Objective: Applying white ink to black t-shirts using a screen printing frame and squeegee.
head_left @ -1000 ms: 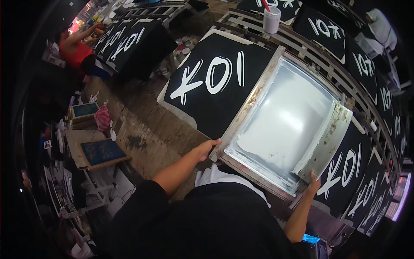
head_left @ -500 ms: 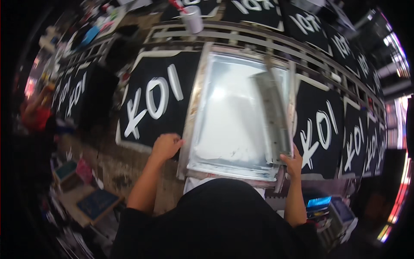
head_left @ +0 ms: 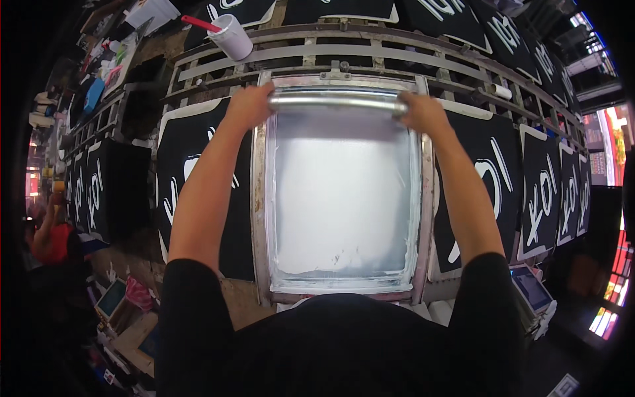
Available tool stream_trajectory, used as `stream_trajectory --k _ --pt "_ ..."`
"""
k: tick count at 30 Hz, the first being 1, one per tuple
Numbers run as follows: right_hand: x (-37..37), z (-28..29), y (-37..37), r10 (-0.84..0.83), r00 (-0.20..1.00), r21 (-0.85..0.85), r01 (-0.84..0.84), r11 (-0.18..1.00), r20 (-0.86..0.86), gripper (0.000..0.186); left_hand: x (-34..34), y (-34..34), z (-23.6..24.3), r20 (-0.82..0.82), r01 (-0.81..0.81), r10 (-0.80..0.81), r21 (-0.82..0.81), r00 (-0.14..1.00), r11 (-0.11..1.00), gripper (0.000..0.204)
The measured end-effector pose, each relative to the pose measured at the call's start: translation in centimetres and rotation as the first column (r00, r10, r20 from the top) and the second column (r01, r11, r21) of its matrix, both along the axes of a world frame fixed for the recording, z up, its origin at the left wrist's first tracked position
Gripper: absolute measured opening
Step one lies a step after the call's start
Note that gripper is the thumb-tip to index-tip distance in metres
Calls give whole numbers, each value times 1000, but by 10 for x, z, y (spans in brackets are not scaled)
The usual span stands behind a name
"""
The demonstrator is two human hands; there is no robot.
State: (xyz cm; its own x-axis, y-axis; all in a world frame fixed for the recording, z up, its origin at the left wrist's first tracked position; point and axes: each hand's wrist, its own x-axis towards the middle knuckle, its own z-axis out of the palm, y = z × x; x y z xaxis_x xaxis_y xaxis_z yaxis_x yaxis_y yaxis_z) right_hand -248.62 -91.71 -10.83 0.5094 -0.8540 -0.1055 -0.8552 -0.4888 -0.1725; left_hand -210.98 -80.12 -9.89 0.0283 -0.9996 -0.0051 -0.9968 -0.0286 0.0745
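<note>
A metal-framed print screen (head_left: 423, 198) lies in front of me, its mesh (head_left: 337, 205) coated with white ink or paste, smeared along the inner edges. Across its far end is a long silver squeegee (head_left: 337, 102), blurred by motion. My left hand (head_left: 251, 107) grips the squeegee's left end and my right hand (head_left: 421, 112) grips its right end, both with fingers wrapped round it. On either side of the screen lie black printed pieces (head_left: 476, 218) with bold white lettering, partly behind my forearms.
A white tub (head_left: 233, 41) with a red stick stands on the slatted metal rail (head_left: 377, 53) beyond the screen. More black printed pieces (head_left: 542, 192) line both sides. A person in red (head_left: 56, 241) works at far left. Small framed screens (head_left: 112, 298) sit at lower left.
My view has turned square to the screen. The squeegee has moved from lying along the screen's right side to across its far end, and my left hand has left the frame's side to hold it.
</note>
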Motion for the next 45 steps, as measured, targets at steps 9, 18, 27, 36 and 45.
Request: stream_trajectory --k 9,18,27,36,45 --pt "9 -21 5 -48 989 9 50 999 -137 41 -7 7 -25 24 -91 88 225 996 970 28" --pt "-112 -43 333 39 976 -19 -36 999 213 29 -114 333 -42 -156 -6 36 188 987 982 26" --pt "-87 -58 238 47 990 -26 -44 999 134 39 -81 247 -55 -110 25 -30 -41 993 999 28" --pt "14 -33 -11 -105 992 -139 95 986 -64 37 -2 -18 -39 39 -76 76 13 996 997 31" --pt "-103 -41 288 -6 989 25 3 1000 147 34 -95 274 -51 -148 25 -4 140 989 990 27"
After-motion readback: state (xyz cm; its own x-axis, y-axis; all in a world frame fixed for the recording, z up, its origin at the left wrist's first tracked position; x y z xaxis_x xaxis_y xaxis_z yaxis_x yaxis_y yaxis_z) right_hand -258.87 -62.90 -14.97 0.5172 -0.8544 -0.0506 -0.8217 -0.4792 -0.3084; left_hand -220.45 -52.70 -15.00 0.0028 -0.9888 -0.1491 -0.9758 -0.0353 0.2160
